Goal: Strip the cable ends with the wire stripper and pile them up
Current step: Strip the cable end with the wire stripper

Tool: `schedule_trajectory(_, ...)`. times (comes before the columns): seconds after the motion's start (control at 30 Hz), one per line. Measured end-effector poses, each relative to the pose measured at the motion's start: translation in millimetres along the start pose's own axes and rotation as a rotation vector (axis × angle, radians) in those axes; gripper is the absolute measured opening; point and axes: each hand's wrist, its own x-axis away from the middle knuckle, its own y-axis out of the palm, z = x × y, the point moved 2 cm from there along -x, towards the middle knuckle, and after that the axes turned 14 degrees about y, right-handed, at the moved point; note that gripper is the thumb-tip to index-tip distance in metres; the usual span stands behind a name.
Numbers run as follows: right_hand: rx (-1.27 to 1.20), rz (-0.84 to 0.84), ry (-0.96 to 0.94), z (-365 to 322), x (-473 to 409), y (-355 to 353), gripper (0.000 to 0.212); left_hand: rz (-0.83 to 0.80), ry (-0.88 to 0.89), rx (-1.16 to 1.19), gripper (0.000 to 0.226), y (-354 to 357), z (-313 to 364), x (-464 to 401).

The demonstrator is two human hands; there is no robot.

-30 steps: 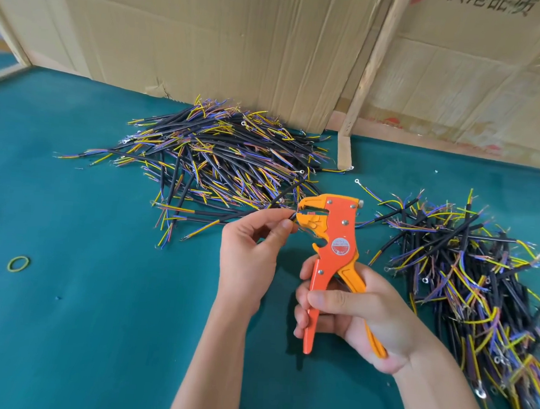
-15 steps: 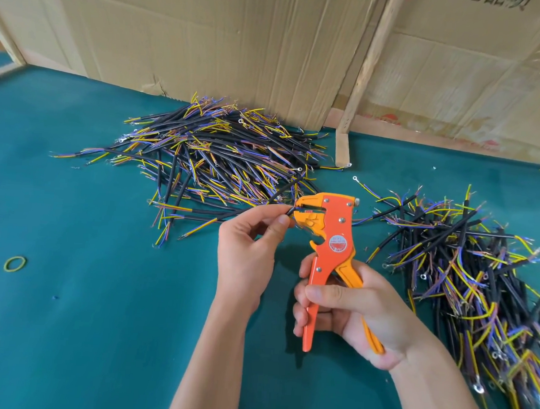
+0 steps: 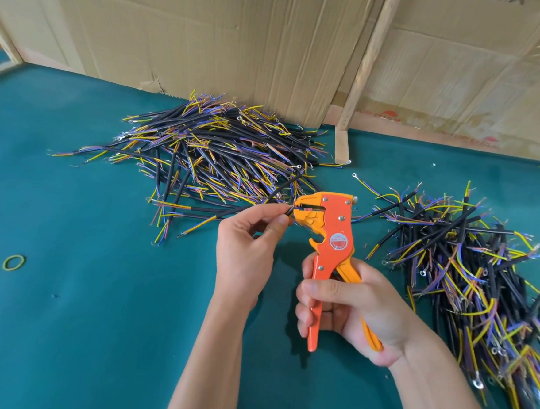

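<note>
Feeding one black-sheathed cable [image 3: 282, 189] into the mouth of an orange pistol-grip wire stripper [image 3: 330, 240], a person works over a teal felt-covered table [image 3: 94, 320]; at far left a small yellow-green rubber band [image 3: 13, 262] lies alone, and behind it spreads a heap of black cables with yellow and blue cores [image 3: 214, 155]. The left hand [image 3: 246, 250] pinches the cable's end between thumb and forefinger right at the tool's head, while the right hand [image 3: 347, 308] wraps both handles, which stand partly apart. Done well, the squeeze likely waits until the end sits square in the mouth, fingertips clear. At right a second tangle of similar cables [image 3: 468, 272] crowds the wrist; open felt lies left and near, and brown cardboard sheets [image 3: 241, 42] wall the far edge.
</note>
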Motion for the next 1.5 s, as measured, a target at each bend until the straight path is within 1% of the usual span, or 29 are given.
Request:
schedule_trajectory(0.1, 0.012, 0.021, 0.005, 1.1, -1.5, -0.4, 0.020, -0.002, -0.008, -0.012, 0.028, -0.5, -0.2, 0.0)
schedule_trajectory(0.3, -0.002, 0.034, 0.011, 2.5, -3.8, 0.5, 0.023, -0.027, 0.007, -0.056, 0.028, -2.1, 1.6, 0.3)
schedule_trajectory(0.5, -0.022, 0.114, -0.027, 3.1, -6.4, 0.6, 0.030, -0.041, 0.022, -0.111, 0.030, 0.3, 3.0, 0.5)
schedule_trajectory(0.67, 0.010, 0.040, -0.007, 0.9, -0.3, -2.3, 0.020, -0.048, 0.036, -0.122, 0.031, 1.2, 3.2, 1.2)
schedule_trajectory(0.8, -0.002, -0.007, 0.004, -0.7, 2.6, -3.4, 0.025, -0.034, 0.018, -0.079, 0.030, 2.8, 2.3, 1.5)
schedule_trajectory(0.9, -0.013, 0.002, 0.004, -0.3, 1.6, -2.2, 0.025, -0.029, 0.019, -0.077, 0.027, 2.0, 1.3, 1.0)
schedule_trajectory(1.2, 0.007, 0.019, 0.015, 0.3, 2.0, -2.3, 0.019, -0.059, 0.064, -0.163, 0.030, 0.4, 0.7, 0.3)
schedule_trajectory(1.4, 0.037, 0.018, 0.041, 1.3, 1.4, -3.5, 0.019, -0.086, 0.099, -0.221, 0.039, -2.5, 0.7, -0.1)
schedule_trajectory(1.5, 0.008, 0.041, 0.045, 2.1, 0.2, -2.6, 0.020, -0.093, 0.109, -0.236, 0.039, -1.7, 2.2, 0.3)
